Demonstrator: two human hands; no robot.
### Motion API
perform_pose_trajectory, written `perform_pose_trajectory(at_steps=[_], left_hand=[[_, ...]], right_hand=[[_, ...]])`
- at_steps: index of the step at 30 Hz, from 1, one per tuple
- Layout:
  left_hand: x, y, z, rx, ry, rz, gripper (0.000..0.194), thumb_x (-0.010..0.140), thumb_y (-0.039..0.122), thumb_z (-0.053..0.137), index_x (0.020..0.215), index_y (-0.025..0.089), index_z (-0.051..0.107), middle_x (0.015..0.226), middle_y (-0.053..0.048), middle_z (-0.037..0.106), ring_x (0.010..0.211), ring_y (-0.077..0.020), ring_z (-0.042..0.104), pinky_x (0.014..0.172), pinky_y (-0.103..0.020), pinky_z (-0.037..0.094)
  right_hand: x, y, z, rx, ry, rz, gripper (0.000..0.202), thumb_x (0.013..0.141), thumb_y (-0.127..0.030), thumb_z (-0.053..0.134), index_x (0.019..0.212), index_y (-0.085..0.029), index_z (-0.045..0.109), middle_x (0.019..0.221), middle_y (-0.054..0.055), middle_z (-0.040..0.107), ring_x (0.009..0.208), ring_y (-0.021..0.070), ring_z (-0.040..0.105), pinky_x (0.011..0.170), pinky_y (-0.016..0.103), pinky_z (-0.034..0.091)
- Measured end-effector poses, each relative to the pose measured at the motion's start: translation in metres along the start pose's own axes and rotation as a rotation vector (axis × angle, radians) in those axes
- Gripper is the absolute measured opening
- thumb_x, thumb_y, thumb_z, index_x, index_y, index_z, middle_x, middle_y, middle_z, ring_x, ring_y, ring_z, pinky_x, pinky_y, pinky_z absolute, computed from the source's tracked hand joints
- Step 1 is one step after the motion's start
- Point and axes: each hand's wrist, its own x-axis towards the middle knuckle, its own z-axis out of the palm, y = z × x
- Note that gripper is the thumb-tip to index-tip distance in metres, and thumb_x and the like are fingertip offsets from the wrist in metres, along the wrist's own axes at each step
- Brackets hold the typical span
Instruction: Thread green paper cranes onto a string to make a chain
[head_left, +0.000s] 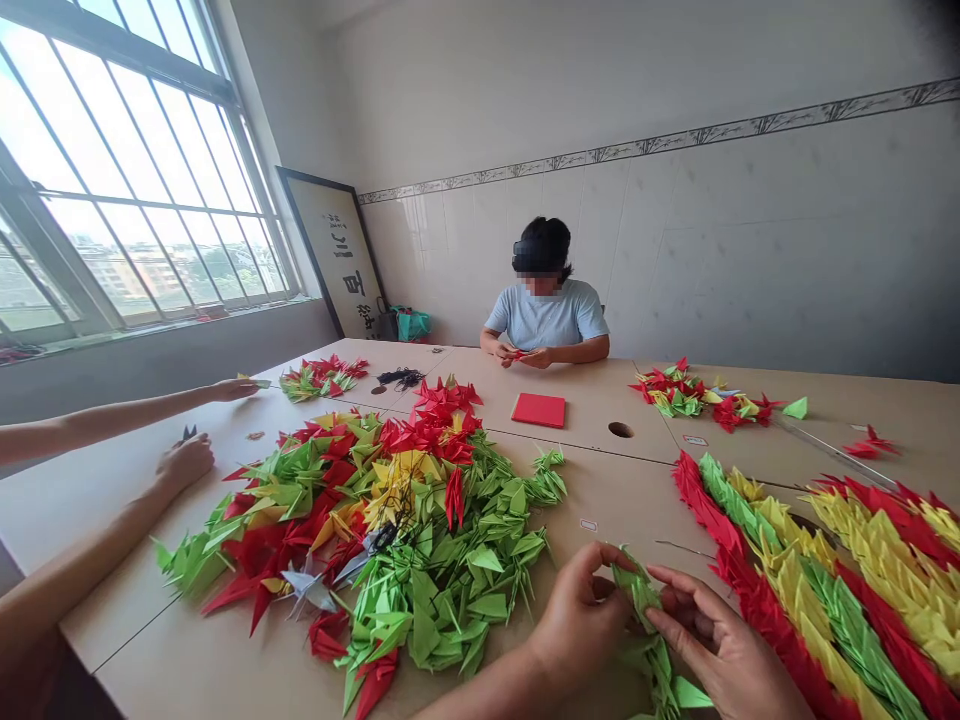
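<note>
My left hand pinches a green folded paper crane from the left, thumb and fingers closed on it. From the right, my right hand grips the same crane between thumb and fingertips. More green folded paper hangs below it toward the table's near edge, partly hidden by my hands. Just left of my hands spreads a large heap of green, red and yellow paper cranes. To the right lie dense strings of cranes in red, green and yellow rows. A thin metal needle or wire lies near my right hand.
A stack of red paper squares lies mid-table near a round hole. Black cord and smaller crane piles are farther back. Someone's arms reach in from the left, and a person folds red paper opposite.
</note>
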Motion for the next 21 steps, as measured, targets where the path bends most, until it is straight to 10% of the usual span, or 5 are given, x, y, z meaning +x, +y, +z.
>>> perform_pose_trajectory(at_steps=[15, 21], left_hand=[[0.002, -0.002, -0.002, -0.076, 0.034, 0.107, 0.054, 0.055, 0.034, 0.079, 0.098, 0.023, 0.048, 0.075, 0.006, 0.049, 0.054, -0.0061, 0.051, 0.050, -0.018, 0.039], [0.007, -0.007, -0.009, -0.104, 0.023, -0.100, 0.049, 0.046, 0.036, 0.083, 0.078, 0.015, 0.054, 0.060, 0.003, 0.059, 0.047, -0.0085, 0.054, 0.050, -0.020, 0.043]], right_hand=[[-0.003, 0.011, 0.000, -0.096, -0.046, 0.013, 0.037, 0.068, -0.048, 0.064, 0.096, -0.025, 0.062, 0.079, 0.002, 0.069, 0.078, 0.0218, 0.066, 0.069, 0.027, 0.054], [-0.004, 0.004, -0.005, -0.282, -0.159, -0.014, 0.031, 0.073, -0.052, 0.058, 0.086, -0.025, 0.064, 0.092, 0.006, 0.072, 0.084, 0.0233, 0.066, 0.072, 0.026, 0.052]])
